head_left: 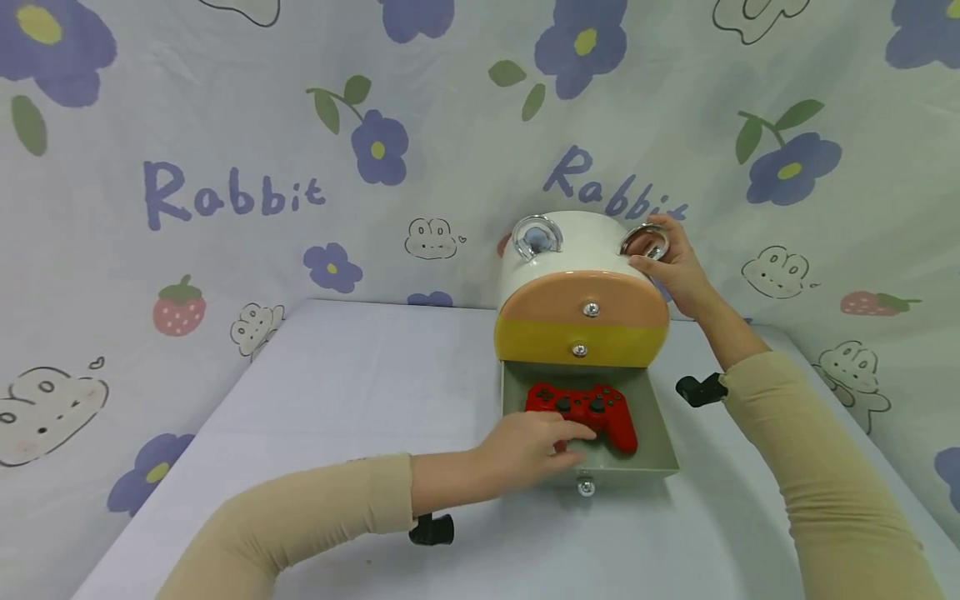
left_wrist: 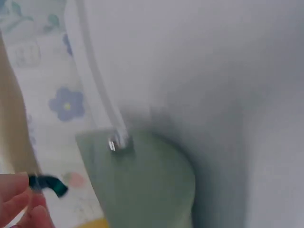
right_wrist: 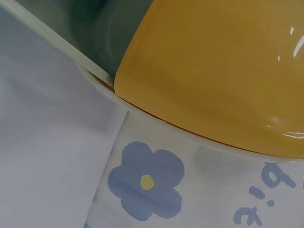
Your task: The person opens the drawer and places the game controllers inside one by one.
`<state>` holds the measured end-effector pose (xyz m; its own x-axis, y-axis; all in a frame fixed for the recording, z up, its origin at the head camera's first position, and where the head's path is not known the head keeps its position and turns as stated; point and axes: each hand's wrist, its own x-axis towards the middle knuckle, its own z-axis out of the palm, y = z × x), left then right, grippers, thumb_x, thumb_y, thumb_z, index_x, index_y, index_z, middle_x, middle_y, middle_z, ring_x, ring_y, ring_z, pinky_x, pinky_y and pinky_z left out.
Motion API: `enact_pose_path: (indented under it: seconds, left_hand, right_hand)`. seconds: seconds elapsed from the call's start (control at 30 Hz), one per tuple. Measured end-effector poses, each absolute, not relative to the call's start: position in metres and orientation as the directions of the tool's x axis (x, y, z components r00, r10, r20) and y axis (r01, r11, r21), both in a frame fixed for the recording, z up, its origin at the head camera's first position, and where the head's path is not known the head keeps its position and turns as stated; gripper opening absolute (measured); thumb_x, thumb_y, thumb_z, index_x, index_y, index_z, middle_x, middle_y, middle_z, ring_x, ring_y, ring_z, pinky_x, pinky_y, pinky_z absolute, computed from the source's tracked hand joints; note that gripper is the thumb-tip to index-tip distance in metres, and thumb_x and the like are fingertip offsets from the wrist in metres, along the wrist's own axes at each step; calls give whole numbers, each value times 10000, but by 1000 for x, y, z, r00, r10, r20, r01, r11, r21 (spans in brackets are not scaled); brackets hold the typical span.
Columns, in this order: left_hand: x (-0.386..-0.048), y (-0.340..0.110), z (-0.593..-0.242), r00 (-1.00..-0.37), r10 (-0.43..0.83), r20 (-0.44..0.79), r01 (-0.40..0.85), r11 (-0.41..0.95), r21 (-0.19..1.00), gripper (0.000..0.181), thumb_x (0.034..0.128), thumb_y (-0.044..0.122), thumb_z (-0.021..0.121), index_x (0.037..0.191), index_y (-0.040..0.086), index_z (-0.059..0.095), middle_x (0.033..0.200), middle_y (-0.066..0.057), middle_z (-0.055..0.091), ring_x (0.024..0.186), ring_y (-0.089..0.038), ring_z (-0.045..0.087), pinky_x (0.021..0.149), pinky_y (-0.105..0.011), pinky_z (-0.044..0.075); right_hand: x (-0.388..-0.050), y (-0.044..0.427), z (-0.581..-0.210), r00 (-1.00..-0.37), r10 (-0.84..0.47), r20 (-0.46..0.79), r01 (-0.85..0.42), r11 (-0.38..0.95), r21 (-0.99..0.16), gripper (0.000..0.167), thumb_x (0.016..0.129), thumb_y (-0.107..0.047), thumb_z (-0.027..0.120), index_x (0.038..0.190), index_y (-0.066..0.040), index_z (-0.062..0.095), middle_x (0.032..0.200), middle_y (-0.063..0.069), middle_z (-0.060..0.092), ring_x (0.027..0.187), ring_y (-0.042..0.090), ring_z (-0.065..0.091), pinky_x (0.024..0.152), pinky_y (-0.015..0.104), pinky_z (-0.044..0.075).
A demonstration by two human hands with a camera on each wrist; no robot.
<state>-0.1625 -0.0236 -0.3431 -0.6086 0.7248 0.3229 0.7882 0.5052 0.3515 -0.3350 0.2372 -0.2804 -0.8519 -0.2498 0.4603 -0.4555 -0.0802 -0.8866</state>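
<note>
A small white cabinet (head_left: 573,242) with a rounded top has an orange drawer (head_left: 540,293) and a yellow drawer (head_left: 525,343), both closed. Below them a grey-green drawer (head_left: 637,478) is pulled out, and a red game controller (head_left: 619,421) lies inside. My left hand (head_left: 525,450) reaches over that drawer, slightly blurred, its fingers loosely extended near the controller's left part, which they partly hide. On top of the cabinet, my right hand (head_left: 678,267) holds the right silver ring (head_left: 664,243) between thumb and fingers. The left wrist view shows the drawer front with its silver knob (left_wrist: 116,142).
A second silver ring (head_left: 516,237) stands on the cabinet's top left. The cabinet rests on a white table (head_left: 390,375), close to a printed cloth backdrop (head_left: 262,133). A black wrist mount (head_left: 432,530) sticks out beneath the left sleeve, another (head_left: 699,390) beside the right sleeve.
</note>
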Motion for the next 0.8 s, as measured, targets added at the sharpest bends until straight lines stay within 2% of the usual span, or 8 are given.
enact_pose_path:
  seconds: [0.17,0.27,0.4,0.53,0.63,0.8]
  left_hand:
    - [-136,-23,-356,-568,775,277,810,466,357,254,837,234,668,1086,178,671,776,74,659,608,36,492,477,-36,290]
    - [-127,-21,-367,-581,785,214,801,505,322,261,844,241,656,1103,208,659,796,104,674,614,53,517,453,-58,285]
    - [-122,-16,-383,-626,772,114,766,581,275,324,845,289,648,1166,255,619,689,121,658,584,64,531,422,-112,286]
    - [-123,-10,-397,-672,737,62,720,633,284,381,846,307,641,1220,272,574,483,115,519,437,39,403,385,-151,287]
    - [-126,-7,-405,-693,718,56,691,640,337,407,854,267,632,1251,255,546,426,102,403,383,1,304,370,-163,280]
    - [-133,-1,-414,-706,703,81,665,619,419,408,860,188,611,1260,236,544,519,93,491,392,3,298,389,-141,283]
  right_hand:
    - [-334,236,-280,-850,-249,464,-457,-88,-885,556,869,141,476,1203,-301,433,891,-55,554,782,61,528,614,142,431]
    - [-334,236,-279,-850,-248,464,-456,-92,-885,559,867,144,475,1200,-303,433,888,-56,557,792,61,531,613,141,434]
    - [-334,237,-280,-849,-248,466,-456,-100,-885,559,869,148,468,1202,-300,430,894,-55,554,808,61,528,625,135,436]
    - [-335,237,-281,-846,-248,472,-461,-106,-881,566,866,160,461,1202,-294,429,894,-50,556,820,64,533,633,135,441]
    - [-335,237,-281,-846,-249,471,-458,-109,-882,567,864,162,462,1200,-293,431,892,-47,556,800,66,531,624,135,439]
    - [-334,237,-281,-849,-247,467,-454,-110,-884,559,866,154,465,1200,-293,430,896,-45,548,798,66,522,624,130,437]
